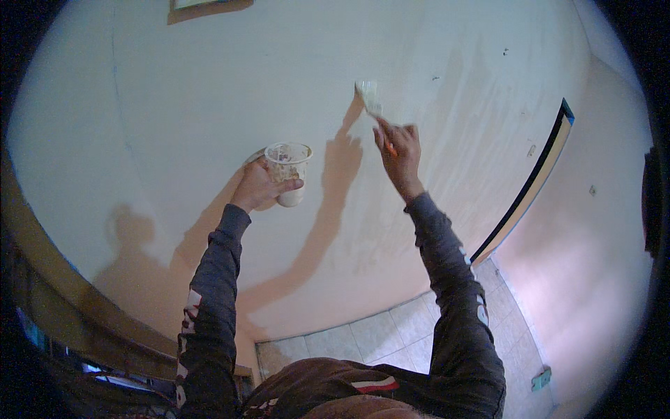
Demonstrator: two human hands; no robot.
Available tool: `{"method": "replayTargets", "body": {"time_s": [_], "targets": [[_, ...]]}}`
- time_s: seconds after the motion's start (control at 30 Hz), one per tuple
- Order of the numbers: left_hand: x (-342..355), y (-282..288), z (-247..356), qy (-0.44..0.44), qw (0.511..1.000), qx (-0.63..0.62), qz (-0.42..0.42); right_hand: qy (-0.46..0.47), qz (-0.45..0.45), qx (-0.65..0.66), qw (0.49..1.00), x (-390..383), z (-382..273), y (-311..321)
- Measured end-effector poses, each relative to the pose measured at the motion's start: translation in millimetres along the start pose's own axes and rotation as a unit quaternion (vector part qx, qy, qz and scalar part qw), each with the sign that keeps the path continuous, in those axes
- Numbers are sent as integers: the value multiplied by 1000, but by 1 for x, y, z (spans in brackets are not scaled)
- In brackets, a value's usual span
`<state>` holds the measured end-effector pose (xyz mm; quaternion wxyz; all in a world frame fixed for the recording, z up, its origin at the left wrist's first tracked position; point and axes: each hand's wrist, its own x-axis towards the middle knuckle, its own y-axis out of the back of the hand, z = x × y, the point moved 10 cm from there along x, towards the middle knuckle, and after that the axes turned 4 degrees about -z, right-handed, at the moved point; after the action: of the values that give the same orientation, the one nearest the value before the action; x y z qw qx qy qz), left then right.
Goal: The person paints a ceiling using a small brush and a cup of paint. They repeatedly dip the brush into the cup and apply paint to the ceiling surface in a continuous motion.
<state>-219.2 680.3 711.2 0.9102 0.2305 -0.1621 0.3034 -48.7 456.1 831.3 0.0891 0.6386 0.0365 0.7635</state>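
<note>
Both full: left hand (pixel 257 186) grips cup (pixel 289 173), right hand (pixel 400 155) pinches brush (pixel 370 100) at wall (pixel 209 98), one o'clock. We're likely mid-coat; next stroke needs evenness.

Homelike interior with tiled floor (pixel 333 343)

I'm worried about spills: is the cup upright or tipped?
Nearly upright: the left hand holds the cup, rim above base.

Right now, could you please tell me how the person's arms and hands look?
The left sleeve and right sleeve are long, cuffed and dark grey, with pale markings down the outsides. The left hand and right hand are gloveless.
</note>
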Motion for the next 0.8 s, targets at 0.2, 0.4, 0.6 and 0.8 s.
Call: {"method": "replayTargets", "body": {"time_s": [0.2, 0.4, 0.6, 0.8], "targets": [[4, 6, -10, -22, 1000, 15, 2, -204, -85, 106, 970, -61, 15, -3], [3, 6, -7, -7, 999, 50, 8, -301, 36, 281, 911, -38, 25, 34], [2, -1, 4, -25, 999, -37, 0, -151, 119, 224, 955, 61, 45, 64], [-2, 6, 2, 5, 1000, -29, 4, 106, 197, -7, 975, 209, 6, 74]]}}
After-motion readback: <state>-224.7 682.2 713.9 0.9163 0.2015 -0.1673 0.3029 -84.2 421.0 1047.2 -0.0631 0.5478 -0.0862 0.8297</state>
